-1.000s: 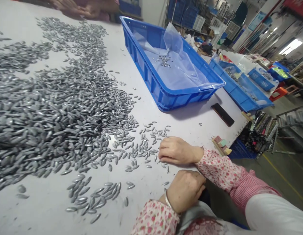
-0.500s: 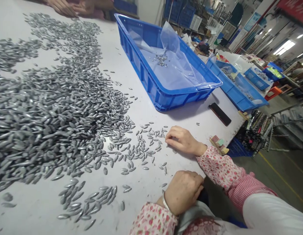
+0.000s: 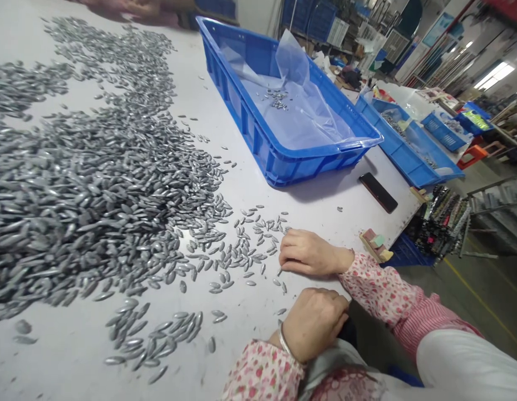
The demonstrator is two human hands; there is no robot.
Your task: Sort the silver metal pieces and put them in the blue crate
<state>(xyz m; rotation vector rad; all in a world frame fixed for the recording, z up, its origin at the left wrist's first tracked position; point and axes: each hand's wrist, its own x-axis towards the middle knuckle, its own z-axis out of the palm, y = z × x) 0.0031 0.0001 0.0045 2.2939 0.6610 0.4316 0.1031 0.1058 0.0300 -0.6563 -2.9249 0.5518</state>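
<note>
Small pointed-oval pieces of grey metal lie in a broad heap (image 3: 87, 206) across the white table (image 3: 320, 217). A looser patch of them (image 3: 250, 245) spreads just left of my right hand (image 3: 310, 253), whose curled fingertips rest at its edge. Nothing shows between those fingers. My left hand (image 3: 312, 326) rests nearer me at the table's edge, knuckles up and fingers closed, with a metal bangle (image 3: 284, 342) on its wrist. Its palm is hidden. Another small group of pieces (image 3: 153, 340) lies to its left.
A blue plastic crate (image 3: 258, 122) lined with clear film holds a few pieces. A black phone (image 3: 378, 192) lies beyond my hands. A second blue crate (image 3: 404, 150) stands further right. A co-worker's hands (image 3: 128, 8) are at the table's far end.
My right hand has moved back toward me from its position half a second ago, and its fingers have curled in. My left hand has hardly moved.
</note>
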